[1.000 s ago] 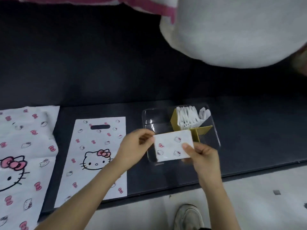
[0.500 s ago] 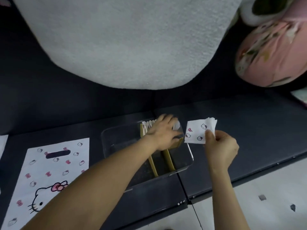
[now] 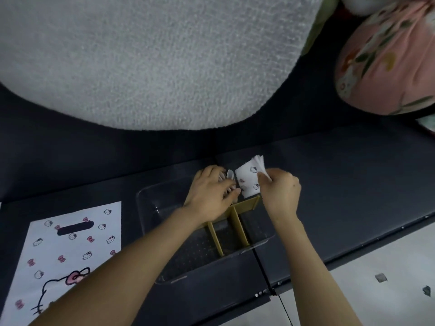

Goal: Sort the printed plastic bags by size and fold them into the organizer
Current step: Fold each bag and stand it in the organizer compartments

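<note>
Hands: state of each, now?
Left hand: on the stored bags, grip cannot be told.
Right hand: pinching a folded bag.

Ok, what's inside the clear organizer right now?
Tan dividers, plus stacked bags at the far end, mostly covered by the left hand. The right hand holds a folded bag beside them.

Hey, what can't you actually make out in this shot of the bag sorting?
1. Head view: stacked bags in the organizer, mostly covered by the left hand. Their count is unclear, as is whether it grips or presses them.
2. Head view: lower edge of the folded bag, hidden behind the divider and right hand.
3. Head view: flat bag, cut off by the bottom edge, print partly covered by the left forearm.
</note>
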{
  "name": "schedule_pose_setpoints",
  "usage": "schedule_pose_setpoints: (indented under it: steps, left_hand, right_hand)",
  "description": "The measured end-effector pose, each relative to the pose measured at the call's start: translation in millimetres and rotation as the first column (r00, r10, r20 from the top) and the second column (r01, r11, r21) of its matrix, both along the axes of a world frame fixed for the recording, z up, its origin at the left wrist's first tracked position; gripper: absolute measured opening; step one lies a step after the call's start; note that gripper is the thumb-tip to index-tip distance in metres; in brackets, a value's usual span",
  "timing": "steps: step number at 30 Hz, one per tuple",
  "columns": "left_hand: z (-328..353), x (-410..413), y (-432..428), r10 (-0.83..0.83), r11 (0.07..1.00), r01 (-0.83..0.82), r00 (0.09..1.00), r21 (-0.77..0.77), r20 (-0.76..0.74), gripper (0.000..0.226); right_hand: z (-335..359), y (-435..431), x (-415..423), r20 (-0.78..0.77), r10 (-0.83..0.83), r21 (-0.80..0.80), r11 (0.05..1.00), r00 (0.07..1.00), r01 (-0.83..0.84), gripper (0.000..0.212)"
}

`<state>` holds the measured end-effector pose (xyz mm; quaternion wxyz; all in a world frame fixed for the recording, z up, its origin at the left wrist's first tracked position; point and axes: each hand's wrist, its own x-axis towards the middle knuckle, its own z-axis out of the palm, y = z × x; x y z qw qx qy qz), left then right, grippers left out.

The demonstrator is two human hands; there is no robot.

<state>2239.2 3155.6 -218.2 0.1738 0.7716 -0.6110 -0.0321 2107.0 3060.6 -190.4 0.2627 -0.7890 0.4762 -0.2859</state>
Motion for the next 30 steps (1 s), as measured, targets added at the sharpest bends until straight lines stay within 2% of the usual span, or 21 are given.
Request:
schedule_pose_setpoints:
  steps: [4, 8, 11, 15, 19, 22, 25, 28, 30]
  left_hand:
    - [-2, 2, 3, -0.004, 1.0, 0.004, 1.0, -0.002, -0.027, 0.071]
    - [-5, 3, 7, 0.014, 1.0, -0.014, 0.999, -0.013, -0.042, 0.069]
    - [-9, 3, 10, 0.022, 0.999, -0.023, 0.999, -0.032, -0.046, 0.063]
    - [-11, 1, 11, 0.03, 0.998, -0.032, 0.999, -0.056, -0.042, 0.056]
    - [-6, 0, 19, 0.027, 0.998, -0.03, 0.998, -0.053, -0.051, 0.054]
    - [1, 2, 35, 0.055, 0.99, -0.062, 0.997, -0.125, -0.059, 0.045]
    - [10, 3, 73, 0.114, 0.961, -0.133, 0.989, -0.243, -0.093, 0.037]
    - [5, 7, 136, 0.215, 0.921, -0.234, 0.972, -0.311, -0.093, 0.031]
    - [-8, 12, 188, 0.335, 0.885, -0.351, 0.936, -0.306, -0.105, 0.031]
  right_hand:
    - [-8, -5, 15, -0.157, 0.179, 0.074, 0.983, 0.971, -0.169, 0.052]
    - [-17, -4, 20, -0.148, 0.247, 0.183, 0.958, 0.958, -0.219, 0.054]
    - [-21, 0, 15, -0.075, 0.252, 0.268, 0.937, 0.965, -0.224, 0.049]
    - [-25, 9, 13, -0.07, 0.277, 0.307, 0.92, 0.958, -0.243, 0.029]
    - [-25, 13, 13, -0.084, 0.273, 0.311, 0.921, 0.958, -0.235, 0.028]
    - [-23, 16, 10, -0.122, 0.219, 0.227, 0.956, 0.968, -0.188, 0.029]
    - [-21, 29, 8, -0.189, 0.061, -0.087, 0.993, 0.98, -0.078, 0.024]
    - [-14, 60, 16, -0.118, -0.074, -0.322, 0.946, 0.99, 0.033, 0.015]
    - [-4, 92, 25, -0.005, -0.037, -0.377, 0.926, 0.999, 0.033, 0.013]
